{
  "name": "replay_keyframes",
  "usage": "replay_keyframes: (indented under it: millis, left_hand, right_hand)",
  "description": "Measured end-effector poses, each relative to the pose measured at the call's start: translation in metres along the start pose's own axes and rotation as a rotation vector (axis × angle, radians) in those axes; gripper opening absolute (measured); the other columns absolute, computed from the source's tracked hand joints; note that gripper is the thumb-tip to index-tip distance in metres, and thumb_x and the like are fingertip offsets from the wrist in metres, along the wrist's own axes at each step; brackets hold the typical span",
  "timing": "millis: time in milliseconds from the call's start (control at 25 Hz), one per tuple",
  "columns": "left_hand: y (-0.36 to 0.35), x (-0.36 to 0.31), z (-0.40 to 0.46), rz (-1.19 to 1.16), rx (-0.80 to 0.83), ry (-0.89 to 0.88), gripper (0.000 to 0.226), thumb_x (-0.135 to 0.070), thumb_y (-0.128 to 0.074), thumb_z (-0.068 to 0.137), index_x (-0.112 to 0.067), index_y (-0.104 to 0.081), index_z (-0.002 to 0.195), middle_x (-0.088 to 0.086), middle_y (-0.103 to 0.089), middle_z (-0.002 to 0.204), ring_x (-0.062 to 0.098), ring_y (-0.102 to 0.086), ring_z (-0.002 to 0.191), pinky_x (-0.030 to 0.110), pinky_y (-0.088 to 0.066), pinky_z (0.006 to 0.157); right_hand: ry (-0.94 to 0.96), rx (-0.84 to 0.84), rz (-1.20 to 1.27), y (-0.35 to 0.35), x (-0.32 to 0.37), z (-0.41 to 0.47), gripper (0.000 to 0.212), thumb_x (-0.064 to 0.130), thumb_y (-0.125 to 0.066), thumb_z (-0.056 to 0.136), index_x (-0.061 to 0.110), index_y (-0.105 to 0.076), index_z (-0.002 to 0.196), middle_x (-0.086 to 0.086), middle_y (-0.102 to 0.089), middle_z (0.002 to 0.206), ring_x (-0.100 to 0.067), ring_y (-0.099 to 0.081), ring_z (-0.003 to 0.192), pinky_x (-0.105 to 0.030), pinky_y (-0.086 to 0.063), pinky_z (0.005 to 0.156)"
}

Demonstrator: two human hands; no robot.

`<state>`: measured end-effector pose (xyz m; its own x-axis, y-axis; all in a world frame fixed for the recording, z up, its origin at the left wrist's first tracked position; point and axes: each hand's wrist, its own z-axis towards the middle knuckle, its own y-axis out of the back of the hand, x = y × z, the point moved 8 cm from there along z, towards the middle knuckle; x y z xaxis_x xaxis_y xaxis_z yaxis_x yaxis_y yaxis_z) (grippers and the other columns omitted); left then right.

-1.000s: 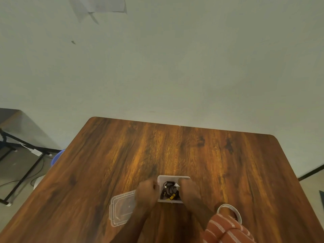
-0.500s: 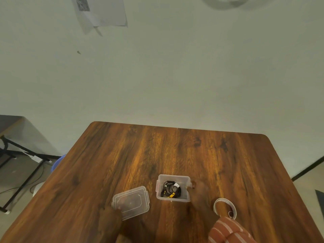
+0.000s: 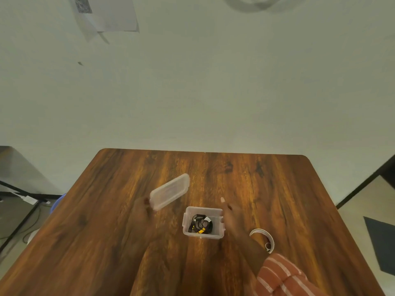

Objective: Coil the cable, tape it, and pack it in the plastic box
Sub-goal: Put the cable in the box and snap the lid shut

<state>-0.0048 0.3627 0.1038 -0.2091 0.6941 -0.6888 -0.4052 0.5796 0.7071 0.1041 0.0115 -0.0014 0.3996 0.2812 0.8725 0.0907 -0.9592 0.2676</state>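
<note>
A small clear plastic box [image 3: 218, 212] stands open on the wooden table [image 3: 277, 189]. Inside it lies the coiled black cable [image 3: 200, 223], with a yellow part and a white tape tab on it. My left hand [image 3: 142, 210], blurred, holds the clear lid [image 3: 170, 191] tilted in the air, up and to the left of the box. My right hand [image 3: 230, 214] sits against the box's right side with its fingers spread. A roll of white tape [image 3: 264, 239] lies on the table to the right of that forearm.
The table's far edge meets a pale wall with a paper sheet [image 3: 106, 13] stuck high up. A black metal frame with cables [image 3: 25, 199] stands on the floor to the left. A dark mat [image 3: 380, 242] lies on the floor to the right.
My left hand has picked the lid up off the table and raised it up and to the right. My right hand has moved forward to the box's right side.
</note>
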Motion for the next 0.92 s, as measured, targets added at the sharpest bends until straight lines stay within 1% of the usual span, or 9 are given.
replay_keyframes:
  millis: [80,120,200,320,440,520,600,800,920]
  left_hand:
    - [-0.068,-0.064,-0.02,-0.096,-0.061,-0.206,0.014,-0.025,-0.048,0.099,-0.021,-0.057,0.108,-0.01,-0.054,0.103,0.002,-0.054,0.089,0.015,-0.041,0.069]
    - [-0.088,-0.086,-0.027,-0.082,0.059,-0.254,0.018,-0.029,-0.045,0.098,-0.021,-0.059,0.105,-0.009,-0.053,0.103,0.002,-0.053,0.091,0.014,-0.041,0.072]
    - [-0.12,-0.092,-0.028,-0.041,0.109,-0.337,0.023,-0.028,-0.048,0.092,-0.016,-0.065,0.101,-0.006,-0.056,0.105,0.004,-0.054,0.092,0.012,-0.043,0.075]
    - [-0.136,-0.061,-0.025,-0.264,0.051,-0.018,0.023,0.004,-0.064,0.083,-0.014,-0.072,0.093,-0.005,-0.065,0.099,0.008,-0.065,0.088,0.019,-0.054,0.08]
    - [-0.163,-0.038,-0.047,-0.433,0.006,0.35,0.015,-0.002,-0.07,0.086,-0.012,-0.072,0.096,-0.008,-0.069,0.088,0.007,-0.068,0.081,0.026,-0.058,0.071]
    - [-0.171,-0.029,-0.052,-0.414,-0.011,0.406,0.011,-0.01,-0.074,0.085,-0.013,-0.074,0.095,-0.005,-0.074,0.086,0.011,-0.073,0.078,0.022,-0.06,0.063]
    - [-0.177,-0.02,-0.053,-0.349,-0.012,0.458,0.007,-0.016,-0.073,0.086,-0.018,-0.074,0.093,-0.003,-0.076,0.086,0.009,-0.072,0.073,0.025,-0.061,0.062]
    - [-0.195,-0.004,-0.033,0.023,0.148,0.365,0.013,-0.025,-0.056,0.096,-0.031,-0.067,0.101,-0.005,-0.071,0.098,0.009,-0.067,0.084,0.035,-0.06,0.085]
    - [-0.201,0.006,-0.027,0.119,0.195,0.411,0.023,-0.024,-0.054,0.098,-0.02,-0.066,0.116,0.001,-0.069,0.111,0.017,-0.068,0.096,0.038,-0.057,0.094]
  right_hand:
    - [-0.174,0.246,0.296,-0.018,0.011,-0.006,0.056,0.056,-0.038,0.1,0.007,-0.065,0.102,-0.01,-0.068,0.083,-0.02,-0.063,0.065,-0.033,-0.05,0.056]
    - [-0.212,0.306,0.399,-0.02,0.016,-0.007,0.055,0.054,-0.038,0.101,0.007,-0.064,0.108,-0.012,-0.069,0.088,-0.02,-0.064,0.066,-0.031,-0.05,0.055]
    - [-0.237,0.292,0.482,-0.011,0.015,-0.002,0.039,0.036,-0.044,0.102,0.004,-0.064,0.112,-0.013,-0.07,0.085,-0.018,-0.064,0.062,-0.028,-0.05,0.054]
    - [-0.266,0.16,0.333,0.003,-0.014,0.001,0.013,0.011,-0.055,0.095,0.002,-0.064,0.098,-0.009,-0.061,0.064,-0.014,-0.055,0.049,-0.025,-0.045,0.044]
    - [-0.224,0.056,0.134,0.0,-0.054,-0.003,0.02,0.012,-0.07,0.084,0.006,-0.066,0.102,-0.007,-0.07,0.077,-0.016,-0.065,0.061,-0.029,-0.053,0.049]
    - [-0.183,0.037,-0.042,-0.007,-0.069,-0.013,0.033,0.028,-0.076,0.078,0.017,-0.067,0.108,-0.002,-0.075,0.098,-0.017,-0.071,0.083,-0.036,-0.062,0.071]
    - [-0.146,0.029,-0.194,-0.011,-0.069,-0.023,0.036,0.04,-0.072,0.082,0.022,-0.065,0.113,0.002,-0.073,0.11,-0.016,-0.069,0.096,-0.036,-0.057,0.087]
    - [-0.232,0.067,-0.264,-0.021,-0.067,-0.025,0.042,0.042,-0.067,0.088,0.019,-0.058,0.122,0.001,-0.068,0.117,-0.012,-0.062,0.095,-0.023,-0.049,0.078]
    - [-0.276,0.015,-0.185,-0.025,-0.077,-0.022,0.052,0.04,-0.075,0.08,0.023,-0.054,0.125,0.006,-0.066,0.113,-0.012,-0.063,0.097,-0.035,-0.053,0.096]
